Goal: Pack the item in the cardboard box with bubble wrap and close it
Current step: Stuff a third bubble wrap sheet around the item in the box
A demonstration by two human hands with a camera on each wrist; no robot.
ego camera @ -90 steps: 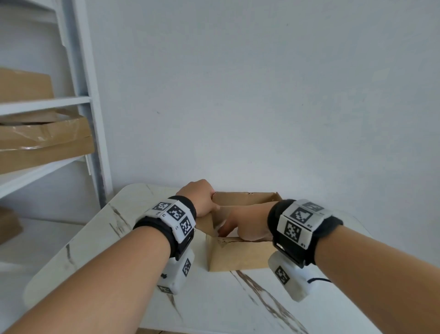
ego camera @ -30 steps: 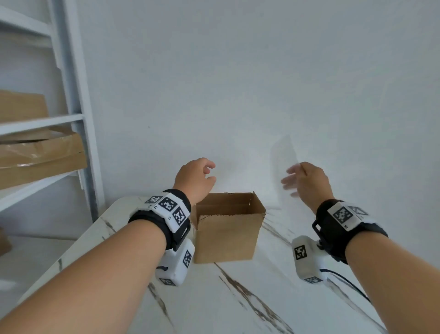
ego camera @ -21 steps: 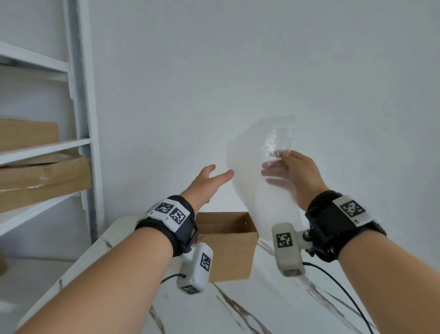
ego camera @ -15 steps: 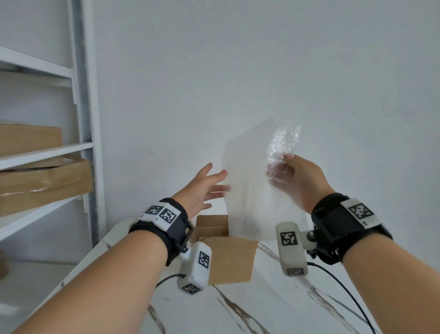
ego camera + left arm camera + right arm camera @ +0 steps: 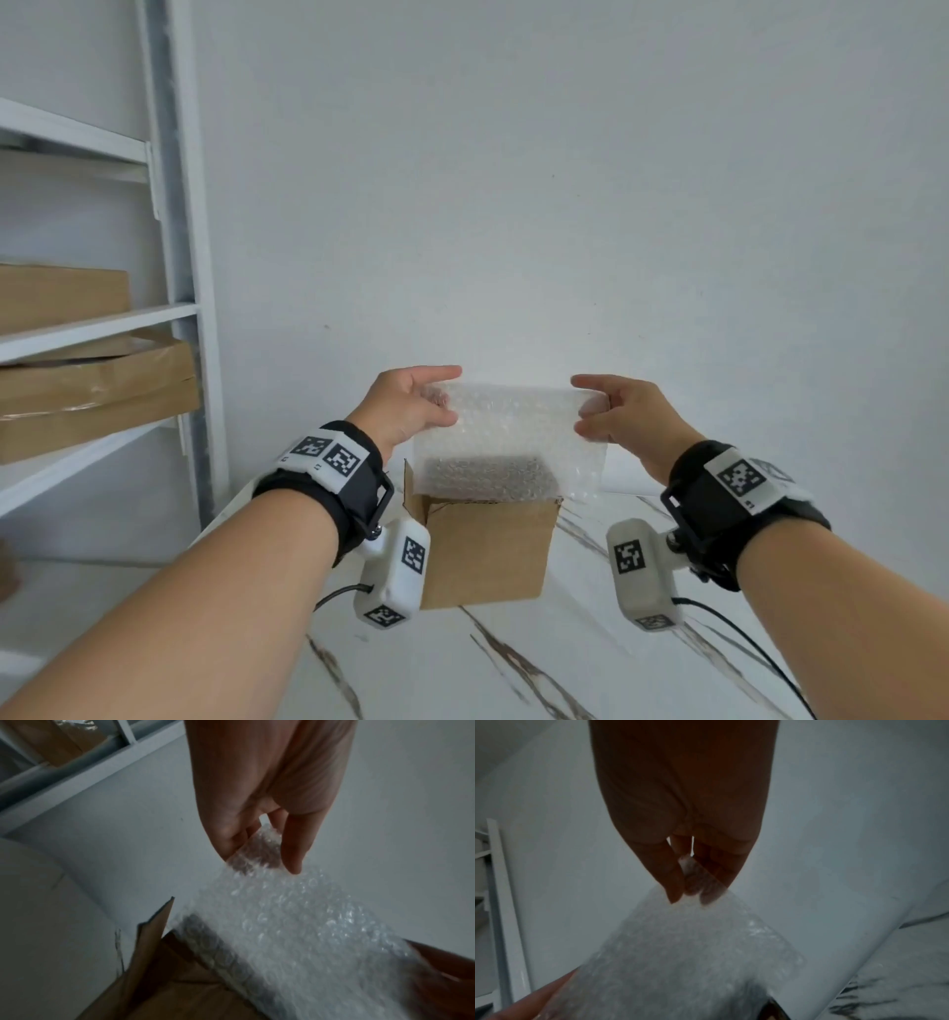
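Nearest the camera, two bare forearms are seen, each strapped with a black wristband carrying white tags with black square patterns. Under them lies the white, brown-veined marble surface (image 5: 513,668). On it stands the small brown cardboard box (image 5: 488,555), open at the top, with one flap raised on its left side.

Just above the opening, the clear sheet of bubble wrap (image 5: 508,437) is held stretched between both hands, and its lower edge hangs down to the box's rim; whether it touches the cardboard cannot be told. The left hand (image 5: 405,406) has its grip clamped on the sheet's upper left corner, pinched between thumb and fingers (image 5: 293,850). The right hand (image 5: 626,416) has its grip clamped on the upper right corner in the same way, as is shown in the right wrist view by the fingertips (image 5: 673,888) closed on the plastic. The inside of the box is hidden by the sheet.

Farther off, at the left, a white metal shelf rack (image 5: 179,257) is seen, with flat brown cardboard cartons (image 5: 92,390) stacked on its shelves. Behind everything a plain white wall (image 5: 565,180) is seen.
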